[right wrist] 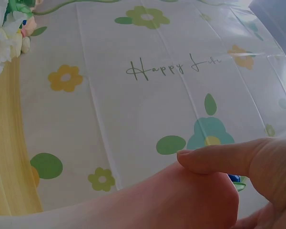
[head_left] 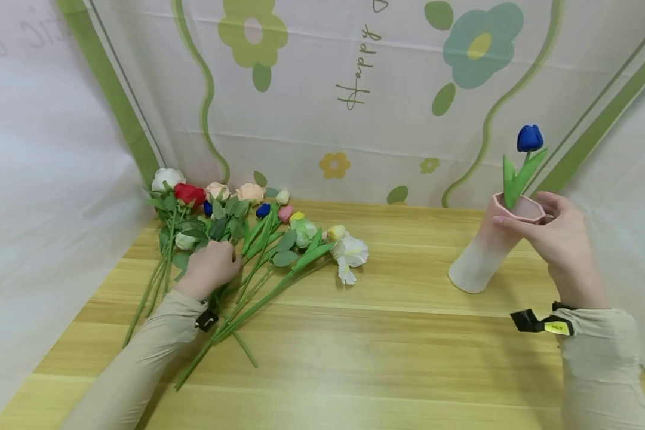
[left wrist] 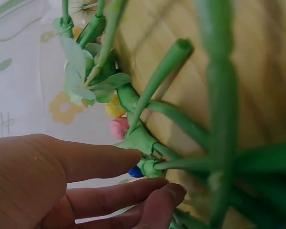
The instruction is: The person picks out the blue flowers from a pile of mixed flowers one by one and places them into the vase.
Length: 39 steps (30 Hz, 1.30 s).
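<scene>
The vase (head_left: 485, 254) is standing tilted on the right side of the wooden table (head_left: 387, 364), its mouth leaning toward the person's right. The right hand (head_left: 564, 242) is holding it close under the rim, the thumb lying along the near side and the fingers going round behind. The vase is looking like stiff ceramic, so it is probably weighing more than the flowers and may be brittle, perhaps a little slippery if the surface is glazed; the narrow upper part is offering a fair hold, while the wide lower body would be giving steadier support. The left hand (head_left: 212, 270) is hovering low among the flower stems (head_left: 215, 339) on the left, thumb and fingertips leaving a narrow gap; no stem is plainly showing between them, and I cannot tell whether a fingertip is touching one. The flowers are seeming artificial, light and bendable, with soft heads, so the bare lower stem would be the safest place for pinching. The red rose (head_left: 189, 194), the white iris (head_left: 350, 254), the pink tulip (head_left: 285, 214) and others are lying there in a loose, crossing heap. The vase is containing one blue tulip (head_left: 530, 138), its head and leaves rising above the rim, its lower stem hidden inside.
</scene>
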{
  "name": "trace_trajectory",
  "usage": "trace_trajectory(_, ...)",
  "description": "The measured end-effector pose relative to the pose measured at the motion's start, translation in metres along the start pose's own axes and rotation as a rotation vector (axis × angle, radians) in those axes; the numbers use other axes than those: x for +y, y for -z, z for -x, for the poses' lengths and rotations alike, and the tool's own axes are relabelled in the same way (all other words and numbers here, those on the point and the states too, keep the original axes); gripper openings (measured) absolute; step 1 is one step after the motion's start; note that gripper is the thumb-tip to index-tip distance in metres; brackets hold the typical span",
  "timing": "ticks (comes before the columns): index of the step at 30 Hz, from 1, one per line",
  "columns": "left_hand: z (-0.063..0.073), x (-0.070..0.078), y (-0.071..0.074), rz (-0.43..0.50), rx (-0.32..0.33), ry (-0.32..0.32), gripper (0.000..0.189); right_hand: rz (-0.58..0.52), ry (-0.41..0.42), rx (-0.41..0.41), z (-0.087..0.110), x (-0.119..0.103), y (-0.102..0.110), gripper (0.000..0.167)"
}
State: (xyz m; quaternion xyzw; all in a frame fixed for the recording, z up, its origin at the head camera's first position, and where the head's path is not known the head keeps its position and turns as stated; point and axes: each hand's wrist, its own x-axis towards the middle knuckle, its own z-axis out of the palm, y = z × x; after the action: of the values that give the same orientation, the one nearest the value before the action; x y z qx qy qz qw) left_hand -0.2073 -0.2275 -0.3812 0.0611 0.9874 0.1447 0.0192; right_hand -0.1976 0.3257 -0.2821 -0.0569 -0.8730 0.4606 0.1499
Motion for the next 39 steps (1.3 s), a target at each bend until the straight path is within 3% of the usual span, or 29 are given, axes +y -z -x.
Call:
trace_trajectory(20,0.001,0.001,-0.01,0.025,0.03,0.004,0.045,0.045,-0.016,-0.011,-0.001,-0.006,0.002,0.088)
trace_trajectory(30,0.0,-0.001,-0.011,0.093,-0.023,0.061,0.042,0.044,-0.01,-0.027,0.0,-0.004,0.003,0.087)
trace_trajectory(35,-0.001,-0.001,-0.01,0.113,-0.002,0.061,0.041,0.046,-0.012,-0.028,0.0,-0.002,0.004,0.089)
trace_trajectory(39,-0.002,0.002,-0.007,0.142,0.06,0.035,0.043,0.06,-0.018,-0.028,0.001,-0.001,0.005,0.09)
